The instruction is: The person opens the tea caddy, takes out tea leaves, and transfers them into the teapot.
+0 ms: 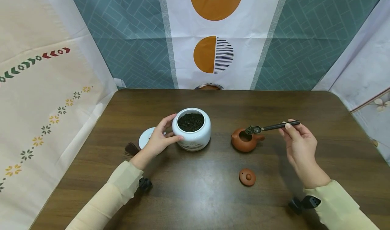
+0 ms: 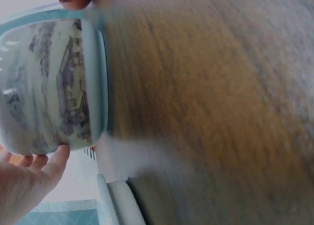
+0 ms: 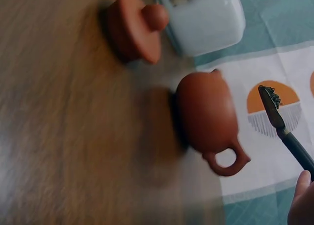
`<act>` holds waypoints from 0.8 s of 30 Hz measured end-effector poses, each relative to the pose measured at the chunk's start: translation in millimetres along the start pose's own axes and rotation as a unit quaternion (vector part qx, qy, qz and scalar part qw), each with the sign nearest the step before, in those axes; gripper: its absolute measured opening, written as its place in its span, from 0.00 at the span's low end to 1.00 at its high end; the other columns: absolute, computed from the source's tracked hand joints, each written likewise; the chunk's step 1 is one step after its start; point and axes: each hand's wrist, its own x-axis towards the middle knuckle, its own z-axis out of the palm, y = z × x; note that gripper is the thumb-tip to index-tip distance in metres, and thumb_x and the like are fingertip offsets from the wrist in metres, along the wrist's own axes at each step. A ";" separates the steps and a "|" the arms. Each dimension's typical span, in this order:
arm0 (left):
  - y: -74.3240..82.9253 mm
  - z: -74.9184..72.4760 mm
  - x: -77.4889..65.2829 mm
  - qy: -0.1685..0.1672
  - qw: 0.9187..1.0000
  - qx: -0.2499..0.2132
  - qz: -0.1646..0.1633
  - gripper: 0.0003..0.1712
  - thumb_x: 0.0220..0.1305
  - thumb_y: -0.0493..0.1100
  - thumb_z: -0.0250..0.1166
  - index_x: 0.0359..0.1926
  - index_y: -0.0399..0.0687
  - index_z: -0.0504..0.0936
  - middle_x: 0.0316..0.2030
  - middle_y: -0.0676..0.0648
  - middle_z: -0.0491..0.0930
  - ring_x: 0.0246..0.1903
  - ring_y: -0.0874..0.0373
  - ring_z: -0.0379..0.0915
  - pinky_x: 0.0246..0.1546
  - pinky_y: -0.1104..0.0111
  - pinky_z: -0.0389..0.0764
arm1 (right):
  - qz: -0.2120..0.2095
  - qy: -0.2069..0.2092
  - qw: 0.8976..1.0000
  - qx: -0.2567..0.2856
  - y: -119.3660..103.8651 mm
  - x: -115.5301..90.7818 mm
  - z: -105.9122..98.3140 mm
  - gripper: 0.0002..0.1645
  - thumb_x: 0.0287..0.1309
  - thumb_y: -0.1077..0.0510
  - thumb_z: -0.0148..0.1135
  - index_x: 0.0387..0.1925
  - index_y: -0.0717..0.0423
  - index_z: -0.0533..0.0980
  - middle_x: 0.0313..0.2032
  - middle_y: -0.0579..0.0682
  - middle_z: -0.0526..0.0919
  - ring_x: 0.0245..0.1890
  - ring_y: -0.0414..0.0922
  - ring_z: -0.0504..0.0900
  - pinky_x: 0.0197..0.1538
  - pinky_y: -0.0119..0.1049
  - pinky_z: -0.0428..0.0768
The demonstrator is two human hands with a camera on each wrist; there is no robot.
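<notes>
My left hand (image 1: pixel 159 137) holds the left side of a white tea jar (image 1: pixel 196 139), thumb in front and fingers towards the back. Dark loose tea leaves (image 1: pixel 191 122) show inside its mouth, and the left wrist view shows a painted landscape on the jar's wall (image 2: pixel 54 87). My right hand (image 1: pixel 300 147) pinches the dark handle of a tea scoop (image 1: pixel 275 126). Tea leaves lie in the scoop's tip, which is over the mouth of a small brown clay teapot (image 1: pixel 243 146). In the right wrist view the scoop (image 3: pixel 289 139) appears apart from the teapot (image 3: pixel 208 112).
A round clay teapot lid (image 1: pixel 247 177) lies on the wooden table (image 1: pixel 195 189) in front of the teapot. Partly behind my left hand is the jar's white lid (image 1: pixel 145 137), with a dark tassel (image 1: pixel 131 150) beside it. Patterned cloth (image 1: pixel 134 37) hangs behind the table.
</notes>
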 end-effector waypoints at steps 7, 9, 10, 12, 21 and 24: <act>-1.5 0.1 0.1 0.001 1.000 0.004 0.001 0.46 0.51 0.28 0.70 0.69 0.41 0.59 0.67 0.40 0.61 0.66 0.44 0.59 0.61 0.53 0.70 | -0.059 0.038 0.996 -0.059 7.5 3.9 -1.9 0.08 0.52 0.74 0.64 0.36 0.68 0.79 0.31 0.55 0.81 0.30 0.43 0.83 0.35 0.30 0.84; -1.8 0.1 0.1 0.001 1.000 0.002 0.002 0.46 0.51 0.28 0.70 0.69 0.41 0.59 0.67 0.39 0.61 0.66 0.44 0.59 0.61 0.53 0.70 | -0.084 0.039 0.992 -0.080 10.1 5.0 -0.6 0.09 0.51 0.74 0.64 0.37 0.69 0.79 0.31 0.55 0.81 0.30 0.43 0.83 0.35 0.29 0.84; -1.7 0.1 0.0 0.000 1.000 0.000 0.003 0.46 0.51 0.28 0.70 0.69 0.41 0.59 0.67 0.39 0.61 0.66 0.44 0.59 0.62 0.53 0.70 | -0.098 0.037 0.990 -0.094 11.1 5.2 -0.1 0.09 0.51 0.74 0.65 0.37 0.69 0.79 0.31 0.55 0.82 0.30 0.43 0.83 0.34 0.29 0.84; -1.7 0.2 -0.1 -0.001 1.000 -0.001 0.002 0.46 0.51 0.28 0.70 0.69 0.41 0.59 0.67 0.40 0.61 0.66 0.44 0.59 0.62 0.53 0.70 | -0.125 0.031 0.984 -0.121 12.8 5.5 1.2 0.09 0.51 0.74 0.64 0.37 0.70 0.79 0.30 0.54 0.83 0.29 0.42 0.82 0.34 0.28 0.84; -1.7 -0.1 -0.1 0.001 1.000 0.007 0.003 0.46 0.51 0.29 0.71 0.69 0.42 0.59 0.67 0.40 0.61 0.65 0.45 0.60 0.61 0.53 0.71 | -0.225 -0.050 0.923 -0.308 13.0 1.4 6.6 0.12 0.53 0.74 0.62 0.41 0.68 0.80 0.32 0.42 0.85 0.31 0.35 0.82 0.37 0.20 0.80; -1.4 0.3 -0.3 0.001 1.000 0.007 0.001 0.46 0.51 0.29 0.71 0.69 0.42 0.59 0.67 0.40 0.61 0.65 0.44 0.60 0.61 0.53 0.71 | -0.291 -0.099 0.875 -0.373 13.7 -1.3 6.4 0.13 0.53 0.76 0.61 0.43 0.73 0.78 0.35 0.37 0.85 0.33 0.31 0.82 0.37 0.17 0.78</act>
